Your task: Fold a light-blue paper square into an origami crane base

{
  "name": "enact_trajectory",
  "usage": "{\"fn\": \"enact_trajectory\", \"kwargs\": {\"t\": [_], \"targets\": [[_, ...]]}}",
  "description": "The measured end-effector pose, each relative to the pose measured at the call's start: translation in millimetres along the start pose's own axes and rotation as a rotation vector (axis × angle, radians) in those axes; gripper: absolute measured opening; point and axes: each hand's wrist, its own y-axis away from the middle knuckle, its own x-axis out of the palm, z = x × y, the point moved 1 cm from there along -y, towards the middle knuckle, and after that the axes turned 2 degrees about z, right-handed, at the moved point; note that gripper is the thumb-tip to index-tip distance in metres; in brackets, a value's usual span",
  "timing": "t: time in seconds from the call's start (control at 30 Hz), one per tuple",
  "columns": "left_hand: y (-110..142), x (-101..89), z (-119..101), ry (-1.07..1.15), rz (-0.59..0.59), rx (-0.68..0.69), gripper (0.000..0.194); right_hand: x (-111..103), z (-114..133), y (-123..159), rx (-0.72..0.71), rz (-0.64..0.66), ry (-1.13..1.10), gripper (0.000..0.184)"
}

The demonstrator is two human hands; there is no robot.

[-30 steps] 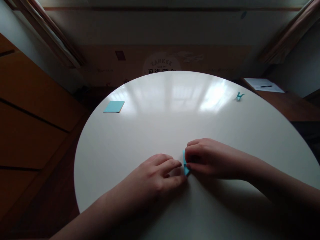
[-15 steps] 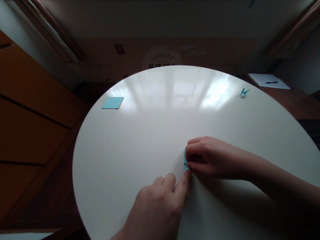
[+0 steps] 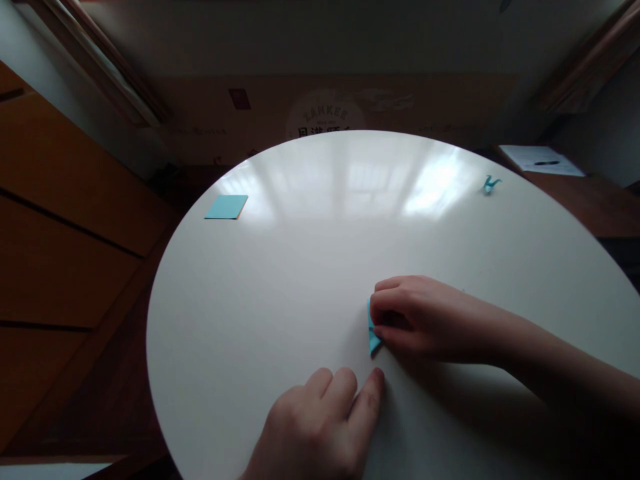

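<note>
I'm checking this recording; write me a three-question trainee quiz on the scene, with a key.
1. Which hand touches the small, folded light-blue paper: the left hand or the right hand?
2. True or false: the flat, square pale-blue paper lies on the right side of the glossy white rounded table, as pictured.
3. What sits near the table's far right edge?

Key: 1. The right hand. 2. False; left side. 3. A small folded teal paper figure.

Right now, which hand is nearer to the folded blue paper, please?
Right. The right hand is touching the folded blue paper; the left hand is apart from it, closer to the person's body.
</note>
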Motion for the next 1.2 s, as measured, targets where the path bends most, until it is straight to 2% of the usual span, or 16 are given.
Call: {"fn": "enact_trajectory", "kwargs": {"t": [0.07,0.17,0.23,0.77,0.87,0.97,1.1,1.2], "targets": [[-1.1,0.5,-0.3,-0.010,-0.001,-0.024,0.041,0.4,-0.2,0.1,0.007,0.001,0.000,0.010],[-3.3,4.0,-0.5,-0.011,0.075,-0.106,0.056,0.3,-0.6,0.0,0.022,0.004,-0.004,0.008],[-3.6,6.2,-0.6,-0.002,0.115,-0.123,0.058,-0.1,-0.7,-0.2,0.028,0.002,-0.002,0.009],[-1.7,1.0,-3.1,-0.016,0.024,-0.022,0.036,1.0,-1.5,0.4,0.020,-0.009,0.018,0.012],[-2.0,0.6,-4.8,-0.022,0.021,-0.017,0.042,0.8,-1.4,0.6,0.025,-0.014,0.024,0.011],[-2.9,2.0,-5.3,-0.045,0.082,-0.072,0.053,0.6,-1.0,0.3,0.020,-0.011,0.023,0.011],[-4.1,4.4,-4.6,-0.027,0.136,-0.083,0.052,1.4,-0.8,0.1,0.015,-0.016,0.017,0.010],[-5.8,5.2,-3.5,0.003,0.096,-0.092,0.048,1.9,-1.2,1.1,0.021,-0.017,0.020,0.010]]}}
